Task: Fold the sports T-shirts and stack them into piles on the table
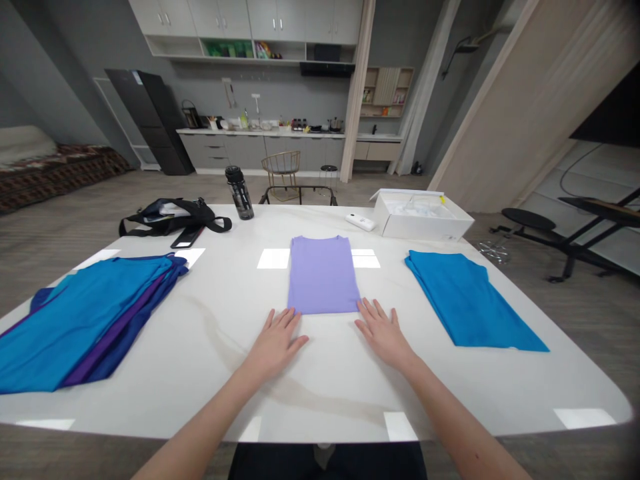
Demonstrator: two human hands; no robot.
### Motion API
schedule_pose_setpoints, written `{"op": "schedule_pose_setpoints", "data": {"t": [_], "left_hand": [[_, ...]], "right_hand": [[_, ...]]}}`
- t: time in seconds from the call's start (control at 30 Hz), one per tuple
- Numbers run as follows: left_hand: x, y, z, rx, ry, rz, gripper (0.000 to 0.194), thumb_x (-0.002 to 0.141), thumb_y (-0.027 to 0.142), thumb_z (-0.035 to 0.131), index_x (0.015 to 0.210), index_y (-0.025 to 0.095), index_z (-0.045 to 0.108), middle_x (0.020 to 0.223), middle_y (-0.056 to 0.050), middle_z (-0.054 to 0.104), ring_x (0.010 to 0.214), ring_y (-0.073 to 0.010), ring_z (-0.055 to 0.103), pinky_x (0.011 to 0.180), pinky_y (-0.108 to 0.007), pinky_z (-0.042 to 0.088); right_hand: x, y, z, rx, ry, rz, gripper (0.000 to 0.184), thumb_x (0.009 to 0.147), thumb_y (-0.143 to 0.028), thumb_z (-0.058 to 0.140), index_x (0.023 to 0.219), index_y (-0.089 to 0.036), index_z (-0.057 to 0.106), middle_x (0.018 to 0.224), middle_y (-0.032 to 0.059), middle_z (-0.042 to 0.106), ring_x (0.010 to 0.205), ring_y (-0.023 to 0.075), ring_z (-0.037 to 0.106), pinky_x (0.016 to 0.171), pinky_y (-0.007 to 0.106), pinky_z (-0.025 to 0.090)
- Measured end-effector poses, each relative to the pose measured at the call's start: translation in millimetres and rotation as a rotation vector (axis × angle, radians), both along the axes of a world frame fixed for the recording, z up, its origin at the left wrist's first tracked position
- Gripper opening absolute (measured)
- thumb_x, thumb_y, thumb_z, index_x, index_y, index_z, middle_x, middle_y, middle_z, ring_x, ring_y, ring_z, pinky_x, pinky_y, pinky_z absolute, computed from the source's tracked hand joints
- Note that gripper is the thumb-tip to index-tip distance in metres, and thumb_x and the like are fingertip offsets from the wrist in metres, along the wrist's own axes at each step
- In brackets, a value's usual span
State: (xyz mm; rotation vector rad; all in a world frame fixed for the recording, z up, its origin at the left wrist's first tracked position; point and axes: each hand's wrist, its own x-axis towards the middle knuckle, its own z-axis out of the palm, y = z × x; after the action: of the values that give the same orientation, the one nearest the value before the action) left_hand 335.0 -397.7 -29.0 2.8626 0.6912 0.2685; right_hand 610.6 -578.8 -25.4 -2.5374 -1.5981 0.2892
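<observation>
A folded lavender shirt (323, 275) lies in the middle of the white table (210, 347). My left hand (277, 341) rests flat on the table just below the shirt's near left corner, fingers spread and holding nothing. My right hand (383, 330) lies flat below the near right corner, fingers apart, fingertips almost touching the shirt's edge. A folded blue garment (470, 300) lies to the right. A stack of blue and purple garments (83, 320) lies spread at the left.
A black bag (173, 217), a dark water bottle (239, 192), a white remote (360, 222) and an open white box (423, 215) stand along the table's far side. A chair (283, 170) and a kitchen counter are behind.
</observation>
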Motion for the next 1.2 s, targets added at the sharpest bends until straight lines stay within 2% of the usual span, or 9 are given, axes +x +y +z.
{"op": "schedule_pose_setpoints", "data": {"t": [0.13, 0.33, 0.57, 0.67, 0.77, 0.93, 1.03, 1.13, 1.2], "left_hand": [[9.3, 15.6, 1.0, -0.038, -0.11, 0.031, 0.04, 0.103, 0.04, 0.042, 0.137, 0.026, 0.059, 0.142, -0.009, 0.061, 0.133, -0.0233, 0.054, 0.125, -0.053, 0.023], [65.9, 91.3, 0.4, -0.063, -0.269, 0.166, 0.04, 0.097, 0.032, 0.05, 0.134, 0.021, 0.059, 0.141, -0.013, 0.058, 0.129, -0.0259, 0.056, 0.115, -0.045, 0.041], [160.7, 164.9, 1.9, -0.01, -0.13, 0.232, 0.054, 0.101, 0.034, 0.04, 0.151, 0.015, 0.043, 0.161, -0.018, 0.039, 0.149, -0.0304, 0.036, 0.123, -0.052, 0.025], [187.7, 188.3, 1.1, -0.025, -0.109, 0.405, 0.061, 0.101, 0.038, 0.037, 0.156, 0.012, 0.035, 0.161, -0.022, 0.036, 0.148, -0.0349, 0.035, 0.121, -0.058, 0.023], [203.1, 215.0, 1.5, -0.108, -0.083, 0.587, 0.068, 0.097, 0.044, 0.046, 0.153, 0.009, 0.035, 0.153, -0.027, 0.046, 0.143, -0.0401, 0.042, 0.116, -0.063, 0.028], [215.0, 254.0, 6.8, -0.303, -0.099, 0.681, 0.056, 0.082, 0.045, 0.069, 0.128, 0.015, 0.057, 0.13, -0.022, 0.066, 0.127, -0.0401, 0.056, 0.104, -0.056, 0.041], [218.8, 264.0, 7.4, -0.454, -0.099, 0.707, 0.041, 0.077, 0.043, 0.076, 0.107, 0.017, 0.066, 0.115, -0.018, 0.073, 0.117, -0.0368, 0.064, 0.099, -0.049, 0.045], [221.6, 263.0, 4.3, -0.512, -0.168, 0.643, 0.031, 0.074, 0.039, 0.078, 0.095, 0.018, 0.068, 0.105, -0.016, 0.075, 0.111, -0.0344, 0.067, 0.094, -0.044, 0.048], [222.8, 257.9, 2.0, -0.523, -0.265, 0.579, 0.029, 0.077, 0.038, 0.075, 0.097, 0.017, 0.069, 0.106, -0.015, 0.075, 0.11, -0.0329, 0.067, 0.093, -0.041, 0.05]], "right_hand": [[15.9, 18.9, -2.0, 0.128, 0.025, -0.03, 0.057, 0.106, -0.053, 0.023, 0.152, -0.027, 0.047, 0.162, 0.0083, 0.039, 0.153, 0.0276, 0.027, 0.121, 0.066, 0.014], [57.7, 88.9, -2.4, 0.304, 0.047, -0.123, 0.053, 0.105, -0.047, 0.034, 0.148, -0.021, 0.048, 0.155, 0.014, 0.048, 0.145, 0.0264, 0.04, 0.122, 0.057, 0.021], [102.6, 192.9, -11.5, 0.2, 0.079, -0.306, 0.065, 0.105, -0.05, 0.025, 0.156, -0.01, 0.034, 0.162, 0.0193, 0.035, 0.153, 0.0299, 0.024, 0.121, 0.065, 0.008], [118.0, 223.0, -14.2, 0.24, 0.08, -0.351, 0.065, 0.104, -0.051, 0.028, 0.152, -0.008, 0.041, 0.159, 0.0208, 0.039, 0.151, 0.0296, 0.026, 0.122, 0.064, 0.004], [135.6, 243.2, -16.2, 0.258, 0.094, -0.389, 0.066, 0.101, -0.057, 0.036, 0.142, -0.009, 0.053, 0.159, 0.0206, 0.04, 0.151, 0.0319, 0.025, 0.121, 0.064, 0.003], [156.4, 264.8, -16.6, 0.313, 0.141, -0.417, 0.061, 0.09, -0.061, 0.055, 0.131, -0.018, 0.064, 0.154, 0.0165, 0.047, 0.144, 0.0325, 0.037, 0.12, 0.064, 0.003], [158.5, 273.8, -14.3, 0.355, 0.161, -0.448, 0.046, 0.085, -0.053, 0.064, 0.113, -0.017, 0.071, 0.142, 0.015, 0.057, 0.132, 0.0318, 0.05, 0.119, 0.062, 0.01], [155.6, 278.9, -12.3, 0.392, 0.22, -0.411, 0.03, 0.083, -0.042, 0.067, 0.1, -0.017, 0.071, 0.119, 0.0124, 0.069, 0.115, 0.028, 0.061, 0.113, 0.051, 0.031], [152.3, 279.4, -11.5, 0.456, 0.308, -0.365, 0.022, 0.084, -0.036, 0.064, 0.097, -0.019, 0.069, 0.103, 0.0079, 0.073, 0.101, 0.0234, 0.065, 0.1, 0.039, 0.045]]}}
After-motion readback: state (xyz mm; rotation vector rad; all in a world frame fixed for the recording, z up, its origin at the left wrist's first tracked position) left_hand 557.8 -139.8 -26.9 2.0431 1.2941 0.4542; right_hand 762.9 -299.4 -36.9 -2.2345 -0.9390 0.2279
